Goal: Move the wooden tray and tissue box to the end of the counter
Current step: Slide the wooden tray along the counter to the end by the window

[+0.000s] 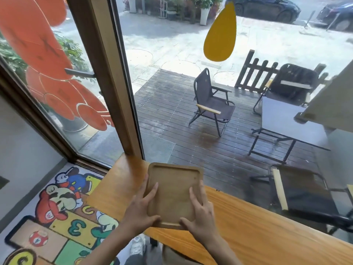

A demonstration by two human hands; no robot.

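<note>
My left hand (142, 211) and right hand (200, 219) both grip the wooden tray (174, 194), one on each side of its near end. Left thumb on the near corner, fingers (150, 192) laid across the tray's inner face. Right thumb at the near rim, fingers up along the right edge. Hands apart, tray between them. Tray is empty, its far end pointing away from me at the window post (114, 92); can't tell if it rests on the counter (267, 226) or is lifted just above. Counter runs under my hands and off to my right, its end just left of my left hand. Below my left arm: cartoon floor mat (63, 213). Beyond the glass ahead: deck, folding chair (212, 104).
</note>
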